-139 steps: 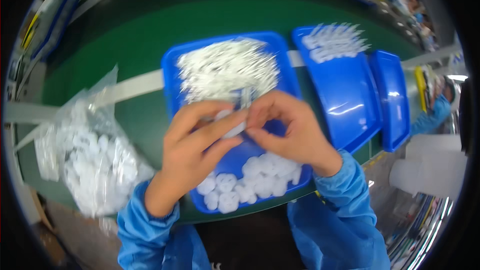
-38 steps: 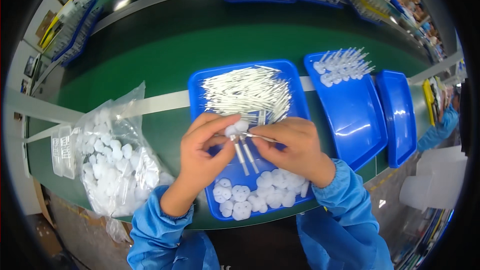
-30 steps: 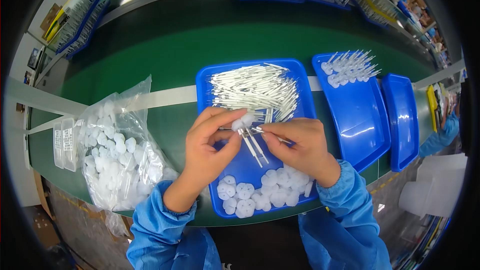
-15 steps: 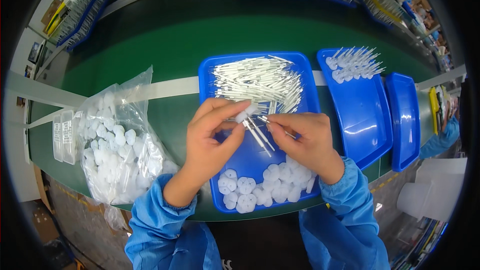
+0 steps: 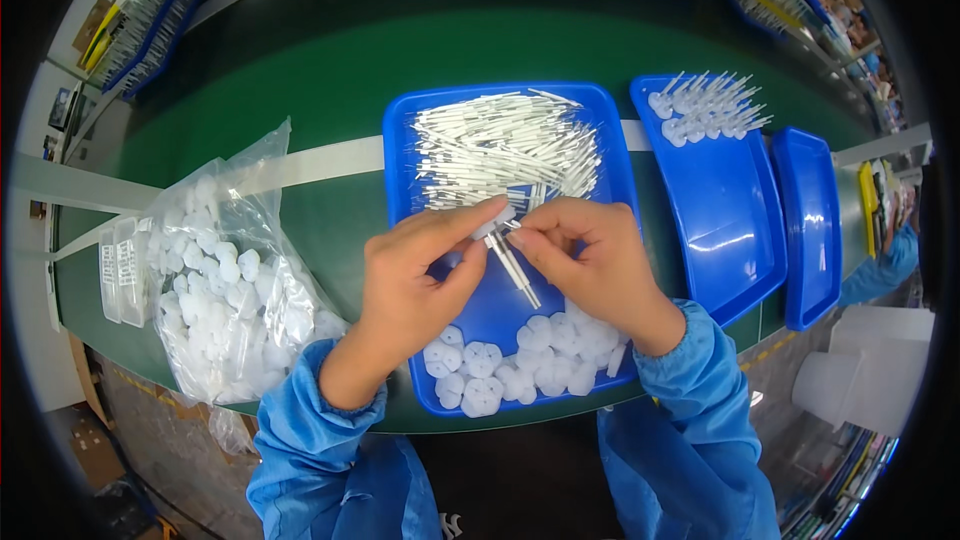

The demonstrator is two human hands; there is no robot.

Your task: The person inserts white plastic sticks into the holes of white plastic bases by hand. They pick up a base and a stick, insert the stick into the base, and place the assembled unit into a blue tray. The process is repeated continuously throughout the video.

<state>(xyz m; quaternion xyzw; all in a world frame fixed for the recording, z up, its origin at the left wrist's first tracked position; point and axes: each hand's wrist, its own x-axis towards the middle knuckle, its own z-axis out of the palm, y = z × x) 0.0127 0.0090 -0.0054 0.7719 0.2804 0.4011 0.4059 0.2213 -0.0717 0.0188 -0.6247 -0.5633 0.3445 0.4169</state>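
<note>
My left hand (image 5: 415, 275) is closed in a pinch on a small white flower-shaped plastic piece (image 5: 490, 227), with thin metal-and-white rods (image 5: 516, 275) sticking out of it toward me. Close against it, my right hand (image 5: 600, 265) pinches a thin rod (image 5: 512, 224) at the piece's edge; most of that rod is hidden by the fingers. Both hands are over a blue tray (image 5: 398, 165). A heap of white rods (image 5: 500, 145) fills its far half. Along its near edge lie several translucent white lobed pieces (image 5: 545, 355).
A clear bag of white pieces (image 5: 225, 290) lies at left beside clear boxes (image 5: 123, 270). To the right, a second blue tray (image 5: 725, 230) carries pieces with upright rods (image 5: 710, 108), beside another blue tray (image 5: 812, 240). A co-worker's blue sleeve (image 5: 885, 270) shows at far right.
My right hand has come closer to my left, bringing its rod up against the white piece. The view has shifted slightly, so the trays sit higher and further left.
</note>
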